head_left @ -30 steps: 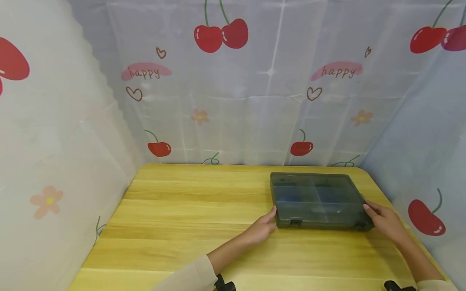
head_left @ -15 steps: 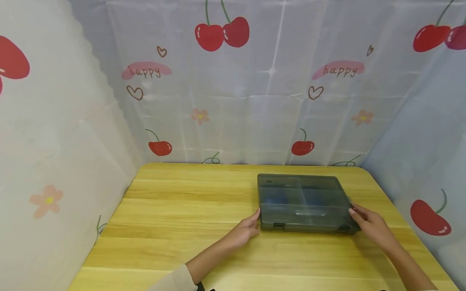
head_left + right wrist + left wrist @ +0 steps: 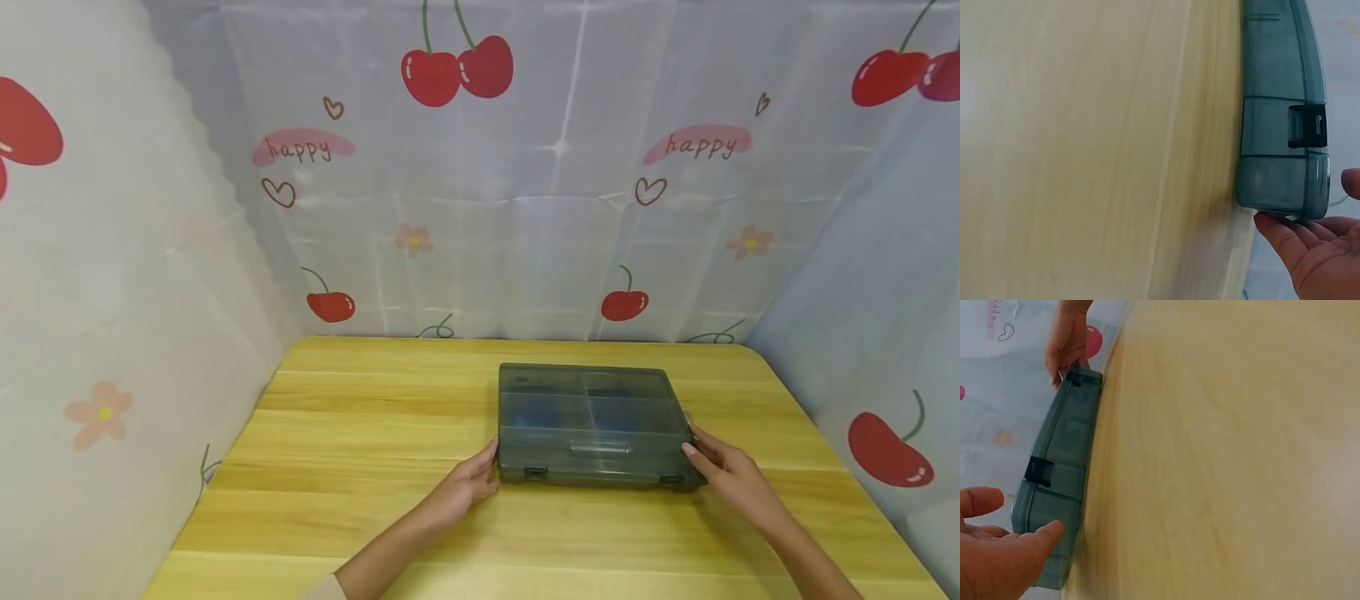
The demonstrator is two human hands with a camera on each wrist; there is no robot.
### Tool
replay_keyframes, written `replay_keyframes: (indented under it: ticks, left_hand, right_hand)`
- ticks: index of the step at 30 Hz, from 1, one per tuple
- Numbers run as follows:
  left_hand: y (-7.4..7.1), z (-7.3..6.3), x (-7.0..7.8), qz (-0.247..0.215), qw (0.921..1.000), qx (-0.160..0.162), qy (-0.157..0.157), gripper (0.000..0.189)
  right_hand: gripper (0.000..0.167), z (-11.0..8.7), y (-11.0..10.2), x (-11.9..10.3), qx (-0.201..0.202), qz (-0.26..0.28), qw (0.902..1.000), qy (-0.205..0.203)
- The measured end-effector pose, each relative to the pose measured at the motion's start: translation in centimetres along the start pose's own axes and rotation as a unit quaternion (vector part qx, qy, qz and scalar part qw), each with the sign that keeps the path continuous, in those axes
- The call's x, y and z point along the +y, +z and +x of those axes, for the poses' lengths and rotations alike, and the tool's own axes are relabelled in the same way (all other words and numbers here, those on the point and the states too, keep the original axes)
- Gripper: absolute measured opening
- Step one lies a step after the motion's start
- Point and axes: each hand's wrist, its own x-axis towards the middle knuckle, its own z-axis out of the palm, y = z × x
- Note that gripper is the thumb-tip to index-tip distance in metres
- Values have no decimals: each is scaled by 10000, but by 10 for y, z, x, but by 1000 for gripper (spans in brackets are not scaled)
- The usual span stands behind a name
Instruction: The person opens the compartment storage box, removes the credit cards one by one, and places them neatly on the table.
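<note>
A flat storage box of dark translucent plastic lies level on or just above the wooden table, its lid down. Dividers and blue shapes, too dim to identify, show through the lid. My left hand holds the box's left end; in the left wrist view its fingers meet the box's side near the front corner. At the opposite end, my right hand grips the right front corner, with the thumb at the lid's edge. Seen from the right wrist, the fingers are against the side, partly hidden. Black latches line the front.
The light wooden table extends to the left and in front of the box. Cloth walls with cherries, hearts and the word "happy" enclose it at the back and on both sides.
The box has moved left and slightly towards me, from the right part of the table nearer to the middle. Both hands have travelled with it, keeping their places at its ends.
</note>
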Motion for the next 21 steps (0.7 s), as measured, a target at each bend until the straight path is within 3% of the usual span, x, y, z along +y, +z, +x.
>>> replay_keyframes:
  ticks: [21]
  left_hand:
    - [-45,-51,6,-216,9992,321,-43,72]
  right_hand:
    - [75,0,48,-38,-208,742,9967,-274]
